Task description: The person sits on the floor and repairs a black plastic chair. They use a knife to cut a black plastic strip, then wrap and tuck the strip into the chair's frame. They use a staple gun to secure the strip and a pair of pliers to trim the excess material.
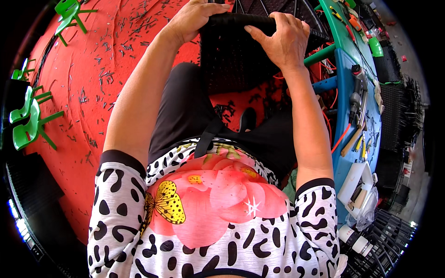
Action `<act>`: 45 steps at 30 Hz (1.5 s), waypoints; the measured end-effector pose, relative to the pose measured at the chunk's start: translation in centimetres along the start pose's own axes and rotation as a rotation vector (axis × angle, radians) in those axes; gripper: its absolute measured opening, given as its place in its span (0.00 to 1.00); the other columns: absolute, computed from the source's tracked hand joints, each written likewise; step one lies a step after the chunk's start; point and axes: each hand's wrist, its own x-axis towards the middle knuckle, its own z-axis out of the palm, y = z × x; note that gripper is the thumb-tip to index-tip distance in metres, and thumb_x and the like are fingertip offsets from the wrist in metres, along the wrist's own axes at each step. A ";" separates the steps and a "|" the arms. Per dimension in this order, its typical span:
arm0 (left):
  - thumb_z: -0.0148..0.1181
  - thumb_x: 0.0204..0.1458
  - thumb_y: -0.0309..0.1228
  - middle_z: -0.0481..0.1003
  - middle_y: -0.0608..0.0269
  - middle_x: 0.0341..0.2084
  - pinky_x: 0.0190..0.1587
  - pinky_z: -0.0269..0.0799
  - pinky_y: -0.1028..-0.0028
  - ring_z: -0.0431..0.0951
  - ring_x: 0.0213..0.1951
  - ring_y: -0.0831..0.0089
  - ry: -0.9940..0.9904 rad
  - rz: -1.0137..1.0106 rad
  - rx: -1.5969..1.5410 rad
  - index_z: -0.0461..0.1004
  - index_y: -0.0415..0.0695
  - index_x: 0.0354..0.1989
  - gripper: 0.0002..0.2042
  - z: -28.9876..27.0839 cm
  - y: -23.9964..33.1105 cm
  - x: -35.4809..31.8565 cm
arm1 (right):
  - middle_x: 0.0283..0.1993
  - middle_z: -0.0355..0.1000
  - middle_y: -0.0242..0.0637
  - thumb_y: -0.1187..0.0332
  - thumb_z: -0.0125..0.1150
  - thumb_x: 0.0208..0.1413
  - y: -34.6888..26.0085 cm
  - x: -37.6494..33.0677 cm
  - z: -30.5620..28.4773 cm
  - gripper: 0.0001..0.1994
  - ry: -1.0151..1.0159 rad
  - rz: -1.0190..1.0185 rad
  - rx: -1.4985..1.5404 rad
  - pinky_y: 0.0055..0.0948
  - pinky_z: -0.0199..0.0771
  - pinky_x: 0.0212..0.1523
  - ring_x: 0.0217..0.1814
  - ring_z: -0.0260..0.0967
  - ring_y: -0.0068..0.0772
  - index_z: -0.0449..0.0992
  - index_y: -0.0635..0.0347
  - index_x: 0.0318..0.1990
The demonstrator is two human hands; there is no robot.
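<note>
A black woven wicker piece (pixel 241 55), perhaps part of a chair, stands in front of me between my knees and the far edge of the view. Its thick rounded black rim runs across the top. My left hand (pixel 191 21) is closed over the rim's left end, thumb stretched along it. Near the rim's right end, my right hand (pixel 286 41) grips from above, with the thumb on the near side and the fingers curled over the back. The lower part of the wicker piece is dark, and its full shape is hard to make out.
Dark offcuts lie scattered over the red floor covering (pixel 83 139). Small green chairs (pixel 32 125) stand at left. At right, a blue table (pixel 343 153) bears a power tool (pixel 355 99) with a red cord, hand tools and a white tray (pixel 354 185). Black wicker pieces (pixel 394 125) stand beyond.
</note>
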 end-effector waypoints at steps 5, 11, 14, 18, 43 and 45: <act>0.55 0.53 0.27 0.75 0.65 0.21 0.26 0.68 0.76 0.74 0.22 0.76 0.011 0.000 -0.023 0.74 0.39 0.30 0.05 0.3 0.2 -0.1 | 0.38 0.73 0.37 0.32 0.57 0.42 -1.2 0.0 0.2 0.35 0.085 -0.018 -0.055 0.47 0.56 0.52 0.46 0.69 0.37 0.76 0.60 0.39; 0.55 0.52 0.28 0.75 0.64 0.21 0.25 0.68 0.76 0.74 0.22 0.76 0.001 0.001 0.026 0.75 0.39 0.29 0.06 0.1 0.1 -0.1 | 0.38 0.73 0.39 0.31 0.56 0.40 -1.6 -0.1 0.5 0.36 -0.030 0.068 -0.059 0.53 0.55 0.53 0.46 0.69 0.38 0.76 0.59 0.39; 0.56 0.52 0.28 0.75 0.64 0.20 0.25 0.67 0.77 0.73 0.21 0.76 0.029 -0.006 0.009 0.75 0.39 0.28 0.06 0.3 0.0 -0.1 | 0.37 0.73 0.40 0.31 0.57 0.40 -1.8 0.1 0.2 0.36 -0.059 0.086 -0.068 0.54 0.55 0.54 0.45 0.70 0.39 0.76 0.59 0.39; 0.56 0.52 0.28 0.74 0.64 0.19 0.24 0.67 0.76 0.72 0.20 0.75 0.123 0.021 -0.007 0.74 0.40 0.27 0.05 0.6 -0.3 -0.2 | 0.36 0.74 0.40 0.31 0.58 0.39 -1.9 0.4 0.1 0.36 -0.074 0.073 -0.088 0.54 0.56 0.54 0.45 0.70 0.40 0.76 0.59 0.38; 0.53 0.58 0.33 0.76 0.63 0.29 0.34 0.68 0.76 0.74 0.31 0.76 0.056 0.073 -0.127 0.75 0.38 0.37 0.11 -0.4 -1.1 -1.2 | 0.34 0.73 0.32 0.39 0.60 0.45 -3.4 0.8 0.0 0.28 -0.026 -0.040 0.029 0.42 0.57 0.50 0.43 0.69 0.34 0.76 0.57 0.38; 0.52 0.58 0.33 0.76 0.62 0.31 0.38 0.69 0.76 0.74 0.34 0.75 -0.017 0.104 -0.192 0.75 0.36 0.38 0.11 -0.9 -1.5 -1.4 | 0.34 0.73 0.32 0.39 0.60 0.45 -3.4 0.9 0.0 0.28 -0.038 -0.030 0.033 0.42 0.57 0.50 0.43 0.69 0.34 0.76 0.57 0.38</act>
